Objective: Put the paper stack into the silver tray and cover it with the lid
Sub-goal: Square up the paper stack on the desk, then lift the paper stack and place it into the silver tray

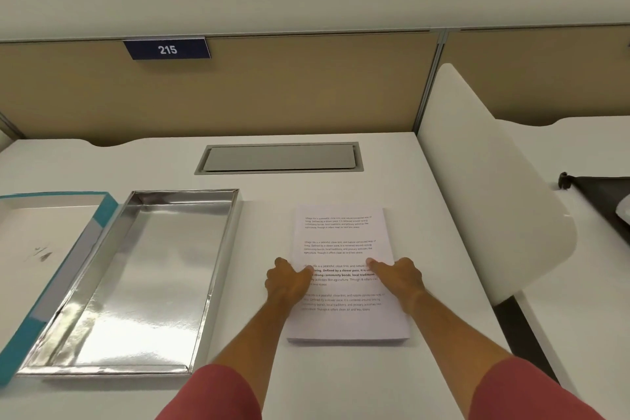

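Observation:
A white paper stack (341,235) with printed text lies flat on the desk, right of centre. My left hand (288,280) grips its left edge, thumb on top and fingers curled at the side. My right hand (397,278) grips its right edge the same way. The silver tray (218,269) sits empty to the left of the stack, shiny and rectangular. Further left lies the lid (105,211), teal-sided with its white inside facing up, partly cut off by the frame edge.
A grey cable hatch (279,157) is set into the desk behind the stack. A white curved divider (484,187) rises on the right, with a black item (600,194) on the neighbouring desk. A tan partition with a "215" sign (167,49) stands at the back.

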`<state>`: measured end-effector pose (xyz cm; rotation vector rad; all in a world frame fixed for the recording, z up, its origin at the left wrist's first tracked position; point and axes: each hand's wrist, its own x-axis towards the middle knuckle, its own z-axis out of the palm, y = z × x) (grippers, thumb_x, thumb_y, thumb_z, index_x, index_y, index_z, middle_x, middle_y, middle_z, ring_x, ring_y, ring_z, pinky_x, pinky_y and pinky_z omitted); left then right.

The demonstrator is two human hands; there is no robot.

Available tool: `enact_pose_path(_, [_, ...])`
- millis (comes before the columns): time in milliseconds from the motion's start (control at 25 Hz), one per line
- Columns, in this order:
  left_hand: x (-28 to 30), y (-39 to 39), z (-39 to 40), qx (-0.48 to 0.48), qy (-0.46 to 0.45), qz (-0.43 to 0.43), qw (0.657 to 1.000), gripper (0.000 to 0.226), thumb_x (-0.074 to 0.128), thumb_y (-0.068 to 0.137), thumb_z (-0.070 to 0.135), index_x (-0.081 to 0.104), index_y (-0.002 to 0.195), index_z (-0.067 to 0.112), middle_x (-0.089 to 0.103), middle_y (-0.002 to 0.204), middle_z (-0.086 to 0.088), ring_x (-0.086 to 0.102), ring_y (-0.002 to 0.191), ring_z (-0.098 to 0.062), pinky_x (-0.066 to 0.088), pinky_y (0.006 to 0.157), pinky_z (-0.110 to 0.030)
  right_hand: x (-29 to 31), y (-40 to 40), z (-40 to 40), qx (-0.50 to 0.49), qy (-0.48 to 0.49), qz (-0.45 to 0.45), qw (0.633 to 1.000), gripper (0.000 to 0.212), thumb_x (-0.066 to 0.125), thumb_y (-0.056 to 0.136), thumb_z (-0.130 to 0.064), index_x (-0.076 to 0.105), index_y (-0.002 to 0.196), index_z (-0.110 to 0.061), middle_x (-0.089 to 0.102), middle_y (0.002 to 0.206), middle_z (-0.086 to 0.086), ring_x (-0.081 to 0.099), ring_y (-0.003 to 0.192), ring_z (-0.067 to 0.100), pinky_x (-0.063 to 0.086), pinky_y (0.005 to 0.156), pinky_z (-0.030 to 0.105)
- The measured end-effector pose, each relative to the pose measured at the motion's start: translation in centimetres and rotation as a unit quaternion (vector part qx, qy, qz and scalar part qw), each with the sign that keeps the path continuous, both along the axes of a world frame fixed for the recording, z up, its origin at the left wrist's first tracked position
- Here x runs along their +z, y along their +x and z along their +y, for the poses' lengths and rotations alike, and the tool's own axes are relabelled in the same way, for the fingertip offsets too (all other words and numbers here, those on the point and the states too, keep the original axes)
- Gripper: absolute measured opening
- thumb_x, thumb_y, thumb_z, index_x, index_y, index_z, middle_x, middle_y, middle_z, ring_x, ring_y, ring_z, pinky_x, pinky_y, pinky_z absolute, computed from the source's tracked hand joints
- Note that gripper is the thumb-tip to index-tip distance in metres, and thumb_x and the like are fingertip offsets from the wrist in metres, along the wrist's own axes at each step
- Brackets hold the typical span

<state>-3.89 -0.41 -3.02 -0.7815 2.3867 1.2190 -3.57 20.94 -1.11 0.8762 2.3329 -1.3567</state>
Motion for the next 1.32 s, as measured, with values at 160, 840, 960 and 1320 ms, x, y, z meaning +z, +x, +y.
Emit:
enact_pose_path(160, [-0.2,-0.7,-0.2,-0.004,0.021,-0.017,1.0,0.071,0.064,0.084,0.048,0.045,0.136,0.003,0.055,0.137,-0.016,0.057,0.122,-0.035,0.05,0.101,-0.047,0.3,-0.5,0.3,0.023,0.018,-0.013,0.999,0.04,0.072,0.08,-0.044,0.061,0.097,-0.008,0.07,0.106,0.013,0.067,0.096,0.032,0.056,0.088,0.042])
enact_pose_path(840, [0.3,-1.2,-1.6,0.071,0.132,0.036,0.988,0.025,0.068,0.086,0.026,0.054,0.103,0.014,0.064,0.114,-0.008,0.065,0.104,-0.029,0.054,0.086,-0.039,-0.7,-1.6,1.2,-0.05,-0.083,0.034,0.995,0.019,0.064,0.079,-0.026,0.063,0.078,-0.007,0.073,0.086,0.011,0.07,0.079,0.029,0.057,0.077,0.042])
enact_pose_path(960, [0.0,-1.5,-2.1,0.052,0.137,0.024,0.989,0.029,0.067,0.086,0.024,0.058,0.11,0.01,0.066,0.114,-0.007,0.066,0.106,-0.029,0.054,0.096,-0.043,-0.8,-1.8,1.8,-0.052,-0.121,0.015,0.991,0.011,0.061,0.083,-0.015,0.061,0.074,-0.009,0.07,0.083,0.01,0.067,0.079,0.03,0.055,0.076,0.039])
enact_pose_path(1320, [2.5,-1.7,-1.9,0.007,0.16,0.08,0.984,0.009,0.06,0.092,0.012,0.067,0.098,0.011,0.073,0.105,-0.006,0.07,0.093,-0.023,0.056,0.081,-0.035,1.0,-2.0,1.8,-0.013,-0.115,0.092,0.989,0.007,0.055,0.089,-0.007,0.063,0.09,-0.008,0.069,0.09,0.006,0.066,0.078,0.022,0.052,0.064,0.029])
